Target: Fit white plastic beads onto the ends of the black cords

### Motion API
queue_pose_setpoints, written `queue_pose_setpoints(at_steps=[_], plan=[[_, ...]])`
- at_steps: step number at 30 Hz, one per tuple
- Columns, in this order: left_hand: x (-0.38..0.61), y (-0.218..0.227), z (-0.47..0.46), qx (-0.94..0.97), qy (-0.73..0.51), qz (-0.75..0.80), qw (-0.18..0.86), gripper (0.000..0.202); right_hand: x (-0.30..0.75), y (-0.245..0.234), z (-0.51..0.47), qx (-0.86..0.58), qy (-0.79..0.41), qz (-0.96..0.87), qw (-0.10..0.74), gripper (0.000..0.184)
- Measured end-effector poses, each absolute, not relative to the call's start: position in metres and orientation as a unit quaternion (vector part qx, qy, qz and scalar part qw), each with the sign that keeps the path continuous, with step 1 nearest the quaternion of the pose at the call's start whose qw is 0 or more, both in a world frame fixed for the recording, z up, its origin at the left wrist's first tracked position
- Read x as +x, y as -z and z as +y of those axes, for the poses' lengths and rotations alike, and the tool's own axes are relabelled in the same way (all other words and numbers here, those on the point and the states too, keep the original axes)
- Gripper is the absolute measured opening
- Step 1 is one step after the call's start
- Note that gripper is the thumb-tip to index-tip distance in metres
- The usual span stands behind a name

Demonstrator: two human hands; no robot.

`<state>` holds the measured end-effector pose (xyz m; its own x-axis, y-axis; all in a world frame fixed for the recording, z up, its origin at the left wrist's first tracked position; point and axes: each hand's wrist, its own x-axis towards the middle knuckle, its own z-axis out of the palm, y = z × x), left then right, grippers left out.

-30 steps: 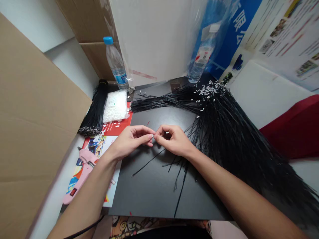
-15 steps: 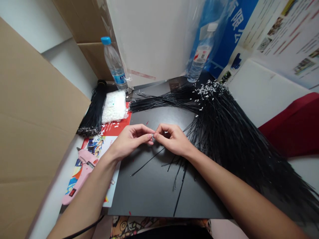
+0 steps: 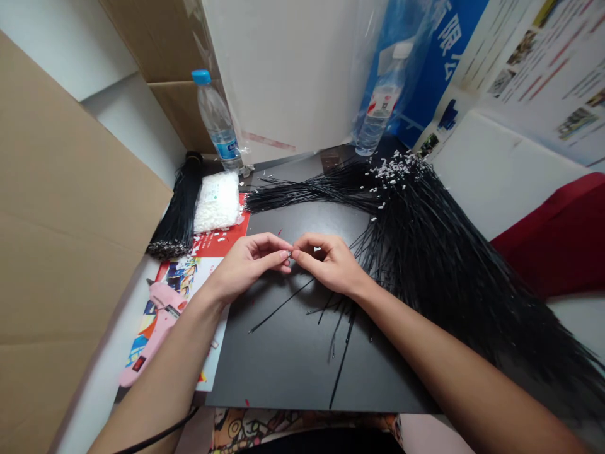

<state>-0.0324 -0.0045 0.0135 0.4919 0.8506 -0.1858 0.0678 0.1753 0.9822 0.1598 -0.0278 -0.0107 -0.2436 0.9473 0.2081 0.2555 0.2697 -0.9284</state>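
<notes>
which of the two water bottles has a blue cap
The left bottle, in front of the cardboard box; the right bottle wears a red-and-white label.

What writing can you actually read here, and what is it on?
"限公": tilted white characters on the blue banner, the rest cut off.
Label on the blue-capped bottle: too small.
Label on the second bottle: blurred.
Wall posters and red leaflet: unreadable.

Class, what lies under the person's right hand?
Loose black wires fan out from beneath the right hand onto the black mat; their upper ends are covered by the hand.
</notes>
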Motion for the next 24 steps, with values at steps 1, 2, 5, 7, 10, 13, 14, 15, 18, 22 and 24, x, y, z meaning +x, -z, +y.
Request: queue_pose_setpoints(at_steps=[1,2,5,7,10,13,14,15,18,22,24], plan=[[-0.0324,-0.0134,-0.0046,0.568,-0.3,0.406,0.65,0.019,0.1597,0.0107,-0.0278,-0.448,-0.405,-0.674,0.425,0.018],[-0.0324,-0.0133,-0.0046,0.569,-0.3,0.406,0.649,0.019,0.1595,0.0108,-0.0279,-0.451,-0.403,-0.674,0.424,0.019],[-0.0327,-0.0127,-0.0044,0.57,-0.301,0.406,0.648,0.02,0.1592,0.0118,-0.0278,-0.459,-0.399,-0.672,0.421,0.02],[-0.0327,-0.012,-0.0039,0.57,-0.303,0.404,0.649,0.02,0.1593,0.0126,-0.0277,-0.464,-0.396,-0.673,0.418,0.021],[-0.0322,-0.0106,-0.0029,0.57,-0.305,0.402,0.648,0.021,0.1596,0.0129,-0.0276,-0.466,-0.391,-0.676,0.415,0.021],[-0.0309,-0.0098,-0.0025,0.567,-0.315,0.406,0.644,0.023,0.1594,0.0121,-0.0281,-0.465,-0.386,-0.68,0.415,0.021],[-0.0305,-0.0099,-0.0026,0.564,-0.32,0.407,0.643,0.024,0.1592,0.0116,-0.0284,-0.465,-0.383,-0.681,0.417,0.02],[-0.03,-0.0103,-0.003,0.561,-0.324,0.408,0.643,0.025,0.1589,0.0111,-0.0287,-0.465,-0.379,-0.682,0.419,0.02],[-0.0292,-0.0121,-0.0044,0.556,-0.331,0.41,0.643,0.026,0.1577,0.0099,-0.0296,-0.46,-0.364,-0.687,0.428,0.018],[-0.0299,-0.0136,-0.005,0.558,-0.325,0.426,0.634,0.027,0.1574,0.0101,-0.0284,-0.463,-0.361,-0.696,0.413,0.02],[-0.0305,-0.0136,-0.0046,0.561,-0.319,0.431,0.631,0.027,0.1591,0.0109,-0.0266,-0.47,-0.378,-0.698,0.387,0.024]])
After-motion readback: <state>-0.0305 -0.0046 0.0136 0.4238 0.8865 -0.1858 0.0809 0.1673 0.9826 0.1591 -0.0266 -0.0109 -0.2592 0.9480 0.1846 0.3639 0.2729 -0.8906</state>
